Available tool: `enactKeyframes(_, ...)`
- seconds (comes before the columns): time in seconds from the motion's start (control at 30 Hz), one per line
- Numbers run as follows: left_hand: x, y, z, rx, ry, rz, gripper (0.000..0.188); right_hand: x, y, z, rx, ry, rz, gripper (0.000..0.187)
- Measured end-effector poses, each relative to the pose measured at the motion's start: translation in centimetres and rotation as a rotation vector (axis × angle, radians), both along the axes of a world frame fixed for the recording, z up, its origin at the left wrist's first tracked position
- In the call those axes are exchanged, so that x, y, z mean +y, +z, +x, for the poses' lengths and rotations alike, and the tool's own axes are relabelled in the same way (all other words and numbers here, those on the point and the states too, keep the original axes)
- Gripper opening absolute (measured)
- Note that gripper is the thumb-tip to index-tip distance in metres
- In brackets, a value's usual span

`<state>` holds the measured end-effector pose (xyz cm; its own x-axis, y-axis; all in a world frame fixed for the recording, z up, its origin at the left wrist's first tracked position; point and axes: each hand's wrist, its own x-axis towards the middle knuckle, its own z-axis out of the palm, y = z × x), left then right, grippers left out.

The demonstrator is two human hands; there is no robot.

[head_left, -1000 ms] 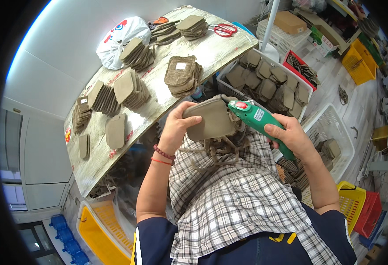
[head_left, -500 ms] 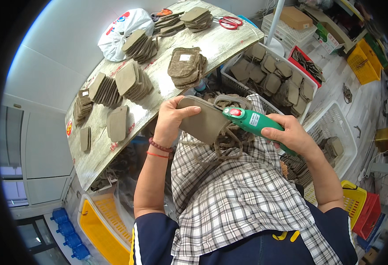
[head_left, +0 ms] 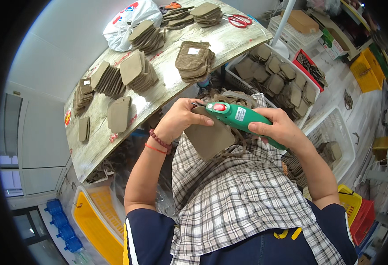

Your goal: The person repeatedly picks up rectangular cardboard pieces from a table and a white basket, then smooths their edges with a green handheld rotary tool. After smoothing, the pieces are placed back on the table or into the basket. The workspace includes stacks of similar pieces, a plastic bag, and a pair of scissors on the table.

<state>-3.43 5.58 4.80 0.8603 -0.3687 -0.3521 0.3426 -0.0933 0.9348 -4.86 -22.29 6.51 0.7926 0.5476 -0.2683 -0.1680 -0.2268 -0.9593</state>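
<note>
My left hand (head_left: 181,118) pinches a flat grey-brown pad (head_left: 212,140) with rounded corners, thumb on top and fingers behind it. The pad hangs over my lap. Wrapped around a green electric cutter (head_left: 234,115) with a red button is my right hand (head_left: 278,128). The cutter's dark tip lies at the pad's upper edge, close to my left fingers. Whether the blade touches the pad, I cannot tell. Trimmed strips (head_left: 246,145) of the same brown material lie on the checked apron (head_left: 247,194) beneath.
On the worn table (head_left: 154,99) stand several stacks of pads (head_left: 137,73), a white plastic bag (head_left: 130,26) and red-handled scissors (head_left: 239,20). A white crate (head_left: 314,78) of pads sits beyond the table's right edge. Yellow bins (head_left: 90,223) stand at lower left.
The pad has turned in my left hand, its free end swinging down toward me. The cutter has moved left along the edge, nearer my left fingers. The view has shifted slightly.
</note>
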Motion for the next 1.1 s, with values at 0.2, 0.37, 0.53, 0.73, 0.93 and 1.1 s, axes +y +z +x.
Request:
enactKeyframes(0.2, 6.6, -1.0, -2.4, -0.127, 0.354, -0.071, 0.024, 1.4, -1.7, -0.2, 0.032, -0.108, 0.03, 0.033)
enactKeyframes(0.37, 22.8, -5.6, -4.4, -0.367, 1.182, -0.074, 0.025, -1.6, -3.3, -0.9, 0.05, -0.244, 0.079, 0.039)
enactKeyframes(0.53, 23.5, -9.1, -2.4, -0.441, 1.158, 1.488, 0.051, -2.3, -3.6, -1.2, 0.006, -0.265, 0.041, 0.04)
enactKeyframes(0.73, 6.5, -4.0, 3.4, -1.092, 0.792, 1.044, 0.037, -3.7, -4.9, -2.4, 0.046, -0.378, 0.074, 0.04)
enactKeyframes(0.93, -1.0, -5.5, 12.9, -0.824, 0.508, 1.163, 0.067, -3.4, -4.8, -2.9, 0.04, -0.375, 0.068, 0.041)
enactKeyframes(1.1, -1.4, -5.7, 14.5, -0.674, 0.396, 1.211, 0.064, -4.1, -5.4, -3.2, 0.067, -0.405, 0.097, 0.033)
